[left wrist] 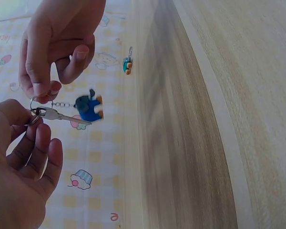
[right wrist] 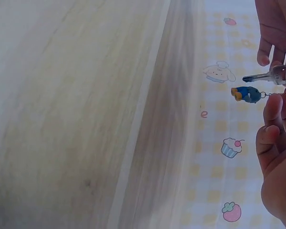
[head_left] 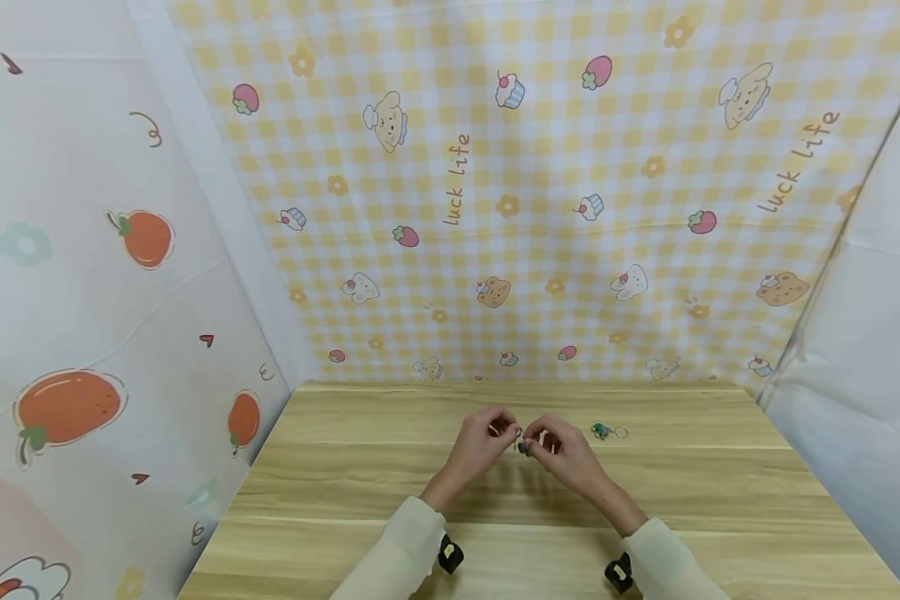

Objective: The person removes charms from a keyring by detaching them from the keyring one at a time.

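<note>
My left hand (head_left: 482, 443) and right hand (head_left: 567, 454) meet above the table, fingertips nearly touching. Between left thumb and fingers I pinch a small metal ring (left wrist: 34, 120) with a silver key (left wrist: 69, 118) hanging from it. The right hand pinches the ring of a keychain, whose short chain (left wrist: 63, 104) carries a blue figurine (left wrist: 89, 108) with orange feet. Key and figurine dangle side by side in both wrist views. Fingertips partly cover the spot where the rings meet, so whether they are linked cannot be told.
A second keychain with a green figurine (head_left: 602, 431) and a ring lies on the wooden table (head_left: 330, 467), to the right of my hands. A yellow checked cloth (head_left: 510, 250) hangs behind the table's far edge. White cloths hang at both sides.
</note>
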### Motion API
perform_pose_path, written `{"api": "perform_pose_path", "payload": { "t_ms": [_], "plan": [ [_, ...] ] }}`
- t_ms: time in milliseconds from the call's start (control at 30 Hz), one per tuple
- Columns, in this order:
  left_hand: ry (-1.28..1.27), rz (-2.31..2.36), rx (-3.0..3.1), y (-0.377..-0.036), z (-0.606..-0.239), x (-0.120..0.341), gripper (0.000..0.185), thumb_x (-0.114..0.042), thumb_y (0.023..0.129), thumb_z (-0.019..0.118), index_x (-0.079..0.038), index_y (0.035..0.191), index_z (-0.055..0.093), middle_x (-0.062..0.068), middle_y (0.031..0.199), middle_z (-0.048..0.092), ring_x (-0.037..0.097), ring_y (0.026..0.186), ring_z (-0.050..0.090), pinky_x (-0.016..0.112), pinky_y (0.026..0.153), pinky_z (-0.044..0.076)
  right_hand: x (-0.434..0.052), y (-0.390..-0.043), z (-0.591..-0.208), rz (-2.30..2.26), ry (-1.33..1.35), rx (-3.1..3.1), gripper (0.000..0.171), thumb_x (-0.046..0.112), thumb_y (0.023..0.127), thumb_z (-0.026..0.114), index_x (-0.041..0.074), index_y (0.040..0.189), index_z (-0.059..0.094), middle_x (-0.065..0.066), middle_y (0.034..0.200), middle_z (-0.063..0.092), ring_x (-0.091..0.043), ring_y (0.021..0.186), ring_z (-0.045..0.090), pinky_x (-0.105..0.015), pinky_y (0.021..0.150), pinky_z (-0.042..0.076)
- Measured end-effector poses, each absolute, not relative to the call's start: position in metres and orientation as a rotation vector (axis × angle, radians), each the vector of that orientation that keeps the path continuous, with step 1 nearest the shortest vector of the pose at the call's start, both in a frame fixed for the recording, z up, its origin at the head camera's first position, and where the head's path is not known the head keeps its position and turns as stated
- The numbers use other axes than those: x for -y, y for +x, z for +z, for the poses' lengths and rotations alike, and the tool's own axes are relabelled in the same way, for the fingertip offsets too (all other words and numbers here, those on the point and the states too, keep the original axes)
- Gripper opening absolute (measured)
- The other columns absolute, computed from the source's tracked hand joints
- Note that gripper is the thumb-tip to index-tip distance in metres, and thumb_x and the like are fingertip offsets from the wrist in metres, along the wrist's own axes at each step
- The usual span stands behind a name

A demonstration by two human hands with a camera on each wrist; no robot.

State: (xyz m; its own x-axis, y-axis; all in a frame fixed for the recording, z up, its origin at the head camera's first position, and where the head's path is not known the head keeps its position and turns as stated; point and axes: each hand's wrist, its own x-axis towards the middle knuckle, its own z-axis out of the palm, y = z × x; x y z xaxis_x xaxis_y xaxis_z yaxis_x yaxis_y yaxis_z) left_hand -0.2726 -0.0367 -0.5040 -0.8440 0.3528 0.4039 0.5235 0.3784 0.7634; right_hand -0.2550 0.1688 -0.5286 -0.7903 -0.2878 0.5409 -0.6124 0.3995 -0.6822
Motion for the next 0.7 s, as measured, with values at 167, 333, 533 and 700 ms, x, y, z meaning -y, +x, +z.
{"api": "perform_pose_path", "payload": {
  "t_ms": [167, 333, 533, 700],
  "plan": [
    [-0.791, -1.475, 2.451, -0.2715, -0.5027, 0.0364, 0.01, -0.01, 0.103, 0.068, -0.011, 0.097, 0.076, 0.004, 0.091, 0.075, 0.006, 0.081, 0.065, 0.021, 0.074, 0.058, -0.1685, -0.2545, -0.5258, 1.37, 0.728, 2.361, 0.015, 0.001, 0.099, 0.072, 0.016, 0.101, 0.072, 0.001, 0.093, 0.07, -0.004, 0.057, 0.051, -0.024, 0.05, 0.046],
    [-0.797, -1.472, 2.446, -0.2709, -0.5017, 0.0357, 0.01, -0.009, 0.103, 0.068, -0.01, 0.098, 0.077, 0.004, 0.091, 0.075, 0.006, 0.081, 0.065, 0.021, 0.074, 0.057, -0.1672, -0.2572, -0.5236, 1.378, 0.67, 2.393, 0.01, 0.009, 0.103, 0.071, 0.019, 0.103, 0.072, 0.001, 0.094, 0.069, -0.004, 0.055, 0.05, -0.024, 0.048, 0.045],
    [-0.8, -1.473, 2.444, -0.269, -0.4992, 0.0346, 0.01, -0.01, 0.104, 0.069, -0.01, 0.099, 0.077, 0.005, 0.093, 0.075, 0.006, 0.083, 0.065, 0.02, 0.075, 0.057, -0.1649, -0.2589, -0.523, 1.356, 0.632, 2.43, 0.004, 0.016, 0.103, 0.072, 0.012, 0.101, 0.072, 0.002, 0.092, 0.067, -0.001, 0.058, 0.05, -0.023, 0.05, 0.045],
    [-0.804, -1.485, 2.44, -0.2679, -0.4985, 0.034, 0.009, -0.009, 0.103, 0.069, -0.009, 0.099, 0.077, 0.006, 0.093, 0.075, 0.006, 0.082, 0.066, 0.021, 0.075, 0.057, -0.1639, -0.2582, -0.5231, 1.296, 0.643, 2.418, 0.006, 0.01, 0.1, 0.074, 0.014, 0.098, 0.07, 0.004, 0.09, 0.066, 0.001, 0.065, 0.051, -0.023, 0.056, 0.047]
  ]
}}
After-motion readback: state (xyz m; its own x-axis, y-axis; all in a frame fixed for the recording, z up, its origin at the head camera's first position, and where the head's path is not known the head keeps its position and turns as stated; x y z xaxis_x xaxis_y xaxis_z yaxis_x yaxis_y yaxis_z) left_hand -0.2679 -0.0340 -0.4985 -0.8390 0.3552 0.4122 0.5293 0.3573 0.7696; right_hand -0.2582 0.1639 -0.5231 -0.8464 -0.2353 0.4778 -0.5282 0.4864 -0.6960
